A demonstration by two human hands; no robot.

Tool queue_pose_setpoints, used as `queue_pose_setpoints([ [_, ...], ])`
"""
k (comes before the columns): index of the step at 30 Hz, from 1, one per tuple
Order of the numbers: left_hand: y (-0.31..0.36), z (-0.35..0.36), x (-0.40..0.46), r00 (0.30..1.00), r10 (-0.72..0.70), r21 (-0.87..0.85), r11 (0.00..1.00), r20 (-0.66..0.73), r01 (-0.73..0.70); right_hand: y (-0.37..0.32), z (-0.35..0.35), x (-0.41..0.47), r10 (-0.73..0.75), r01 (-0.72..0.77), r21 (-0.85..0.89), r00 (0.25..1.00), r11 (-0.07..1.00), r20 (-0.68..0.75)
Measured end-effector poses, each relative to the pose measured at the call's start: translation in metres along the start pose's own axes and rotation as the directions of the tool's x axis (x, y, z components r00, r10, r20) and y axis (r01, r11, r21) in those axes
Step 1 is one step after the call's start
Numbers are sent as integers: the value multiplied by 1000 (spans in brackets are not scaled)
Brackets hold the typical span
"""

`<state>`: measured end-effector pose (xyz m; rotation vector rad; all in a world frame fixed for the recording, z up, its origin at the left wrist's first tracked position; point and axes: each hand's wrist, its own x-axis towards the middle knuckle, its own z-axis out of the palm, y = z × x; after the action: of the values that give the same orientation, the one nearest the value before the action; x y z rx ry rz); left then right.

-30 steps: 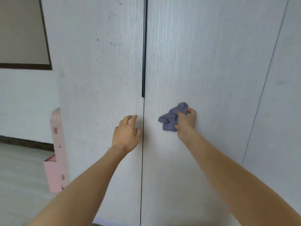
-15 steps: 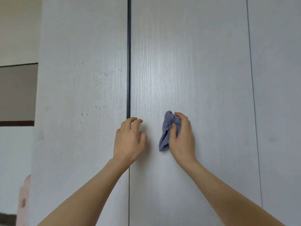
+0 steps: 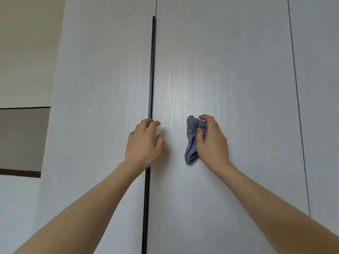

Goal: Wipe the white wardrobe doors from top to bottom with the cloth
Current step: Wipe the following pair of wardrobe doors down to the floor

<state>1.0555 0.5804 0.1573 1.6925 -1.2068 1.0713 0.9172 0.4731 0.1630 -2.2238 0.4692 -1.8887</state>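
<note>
Right now the right hand grips a bunched blue-grey cloth, fingers and thumb curled round it, and holds it against the middle wardrobe door. Most of the cloth shows to the left of the hand, with one end hanging below the thumb. The left hand holds nothing; its fingers are bent, and the fingertips sit at the dark strip that runs down between the two doors, with the palm over the edge of the left door. Both forearms reach up and forward from the lower corners, bare, and the hands are near each other at the same height. Small dark specks dot the left door.
</note>
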Motion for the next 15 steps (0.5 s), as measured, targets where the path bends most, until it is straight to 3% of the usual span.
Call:
queue_pose_setpoints([
  [7, 9, -105, 164, 961, -252, -233, 934, 114, 273, -92, -28, 170, -23, -37, 227, 967, 973, 254],
  [11, 11, -154, 248, 926, -287, -266, 898, 246, 350, -141, -40, 251, -120, 32, 207, 898, 978, 424],
  [13, 11, -177, 281, 893, -308, -452, 779, 328, 435, -166, -45, 284, -193, 78, 249, 857, 965, 479],
  [15, 11, -199, 303, 850, -308, -620, 584, 428, 524, -189, -51, 306, -239, 68, 337, 834, 939, 498],
])
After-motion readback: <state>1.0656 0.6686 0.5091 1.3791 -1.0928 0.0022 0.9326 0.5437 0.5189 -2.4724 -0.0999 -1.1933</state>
